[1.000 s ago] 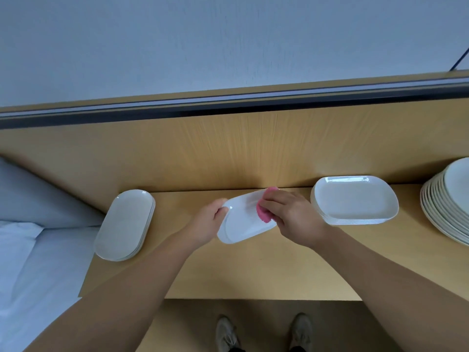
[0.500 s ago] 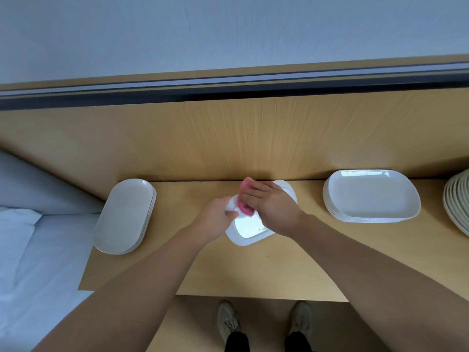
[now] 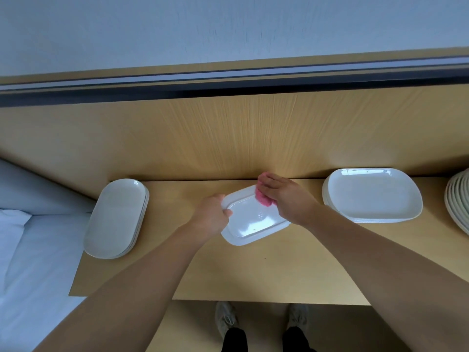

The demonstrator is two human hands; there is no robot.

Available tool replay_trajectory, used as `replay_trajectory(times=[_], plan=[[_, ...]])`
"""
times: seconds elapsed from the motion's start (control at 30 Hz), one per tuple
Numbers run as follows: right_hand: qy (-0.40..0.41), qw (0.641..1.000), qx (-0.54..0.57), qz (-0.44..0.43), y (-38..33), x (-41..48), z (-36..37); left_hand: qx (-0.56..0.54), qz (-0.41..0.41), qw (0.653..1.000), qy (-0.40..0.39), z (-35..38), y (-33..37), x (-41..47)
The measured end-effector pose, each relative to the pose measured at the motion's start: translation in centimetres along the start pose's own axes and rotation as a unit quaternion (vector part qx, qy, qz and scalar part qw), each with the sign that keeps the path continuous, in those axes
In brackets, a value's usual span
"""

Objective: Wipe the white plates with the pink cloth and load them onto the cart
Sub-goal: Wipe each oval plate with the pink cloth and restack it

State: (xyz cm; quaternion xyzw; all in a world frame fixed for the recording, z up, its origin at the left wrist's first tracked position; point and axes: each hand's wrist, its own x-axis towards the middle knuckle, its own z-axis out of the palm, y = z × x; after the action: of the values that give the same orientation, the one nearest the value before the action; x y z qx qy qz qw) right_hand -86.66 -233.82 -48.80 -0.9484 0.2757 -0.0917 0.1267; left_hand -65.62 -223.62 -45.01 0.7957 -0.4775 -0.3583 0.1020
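A white rectangular plate [image 3: 251, 221] is held tilted above the middle of the wooden table [image 3: 279, 270]. My left hand [image 3: 212, 217] grips its left rim. My right hand [image 3: 285, 199] presses the pink cloth [image 3: 262, 198] onto the plate's far right corner; most of the cloth is hidden under my fingers. A stack of white rectangular plates [image 3: 371, 195] stands to the right. A stack of white oval plates [image 3: 116, 218] lies at the table's left end. No cart is in view.
A stack of round white plates [image 3: 459, 201] is cut off at the right edge. A wooden back panel [image 3: 228, 135] rises behind the table. A white bed [image 3: 30, 262] lies to the left. My shoes [image 3: 225, 318] show below the front edge.
My right hand has slid the pink cloth from the plate's left part to its far right corner. The plate now shows more of its face. The left hand keeps its grip.
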Motion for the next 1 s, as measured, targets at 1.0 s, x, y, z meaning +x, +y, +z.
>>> replay_trajectory(times=[1.0], plan=[[0.037, 0.969, 0.032, 0.243, -5.5, -7.7, 6.1, -0.047, -0.024, 0.999, -0.014, 0.9, -1.2, -0.7]])
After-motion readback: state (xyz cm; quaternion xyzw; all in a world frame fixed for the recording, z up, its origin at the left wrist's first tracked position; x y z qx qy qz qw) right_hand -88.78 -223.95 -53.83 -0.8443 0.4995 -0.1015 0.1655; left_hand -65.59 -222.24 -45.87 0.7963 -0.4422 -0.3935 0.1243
